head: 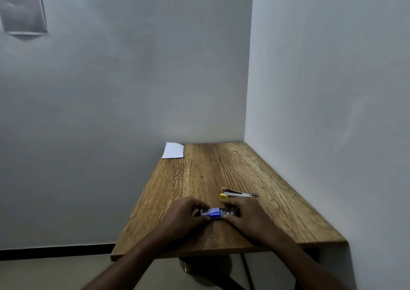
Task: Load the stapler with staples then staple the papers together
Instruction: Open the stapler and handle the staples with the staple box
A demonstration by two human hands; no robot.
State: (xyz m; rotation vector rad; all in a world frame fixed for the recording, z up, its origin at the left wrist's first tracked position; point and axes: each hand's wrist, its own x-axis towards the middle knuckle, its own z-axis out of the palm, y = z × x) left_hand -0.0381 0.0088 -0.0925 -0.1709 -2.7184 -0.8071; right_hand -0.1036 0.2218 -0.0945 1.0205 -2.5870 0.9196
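1. From my remote seat I saw both hands down on the near part of the wooden table [199,178], working on one small item between them.
2. The left hand [187,215] had its fingers curled over the left end of a blue staple box [214,214], pinching it against the tabletop.
3. The right hand [246,215] gripped the other end of the same box, where a silvery-grey part stuck out from the blue sleeve; I could not tell whether that was an inner tray or the staples themselves.
4. The box lay flat and lengthwise from left to right, near the front edge of the table and roughly midway across it.
5. Just beyond the right hand lay the stapler [236,194], yellow at its left end, with its metal magazine pulled out to the right, apart from both hands.
6. A small grey piece [255,194] sat at the tip of that metal channel; it was too small for me to identify.
7. At the far left corner of the table, well away from the hands, the white papers [173,150] lay flat, their left edge overhanging the table's side.
8. The table was pushed into a corner of pale walls, and a greyish sheet [22,6] hung on the wall at upper left.
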